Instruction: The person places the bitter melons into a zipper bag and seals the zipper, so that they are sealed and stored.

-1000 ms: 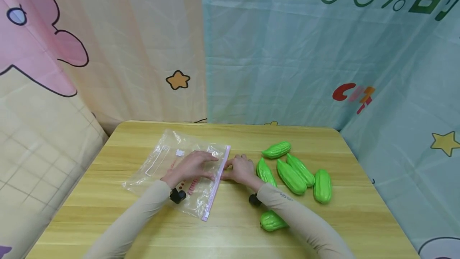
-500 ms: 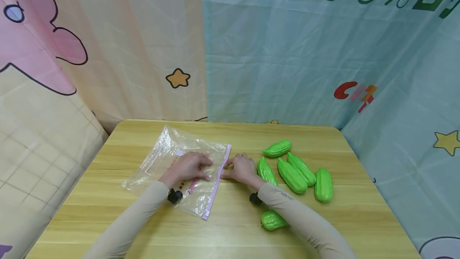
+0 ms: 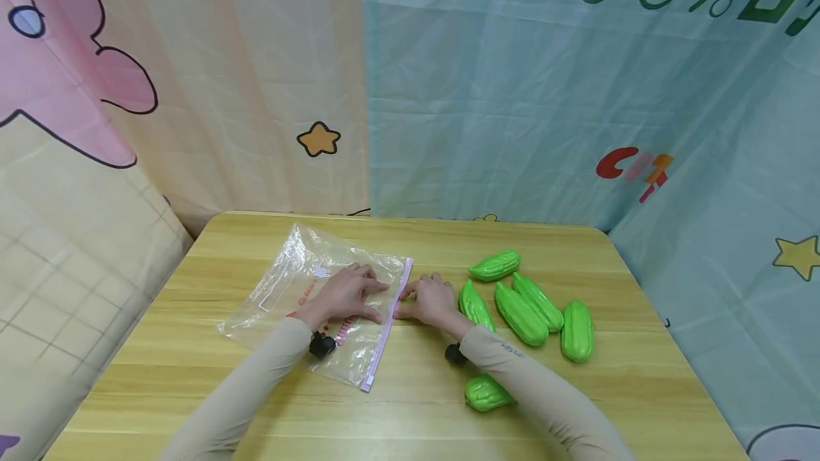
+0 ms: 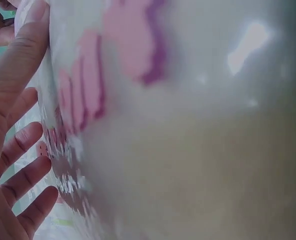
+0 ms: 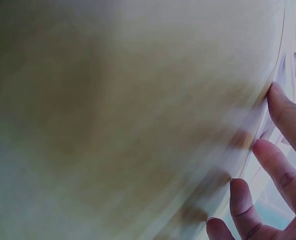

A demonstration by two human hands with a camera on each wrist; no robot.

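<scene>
A clear zipper bag (image 3: 371, 276) with pink print lies flat on the wooden table, its lilac zip strip (image 3: 392, 326) facing right and a slider at the near end. My left hand (image 3: 346, 295) rests on the bag just left of the strip, thumb and index finger spread apart. Its other fingers are loosely bent over the plastic in the left wrist view. From the other side, my right hand (image 3: 433, 302) pinches the strip's outer edge between thumb and index finger. In the right wrist view its other fingers (image 5: 278, 162) touch the tabletop.
Several green bitter gourds (image 3: 520, 314) lie right of my right hand. One more gourd (image 3: 487, 393) sits nearer, partly under my right forearm. The wooden table (image 3: 410, 425) ends at a printed curtain (image 3: 487, 105) at the back and sides.
My left hand slid a little left over the bag, its fingers drawing in, then came back toward the strip with thumb and index finger spread. My right hand stayed at the strip.
</scene>
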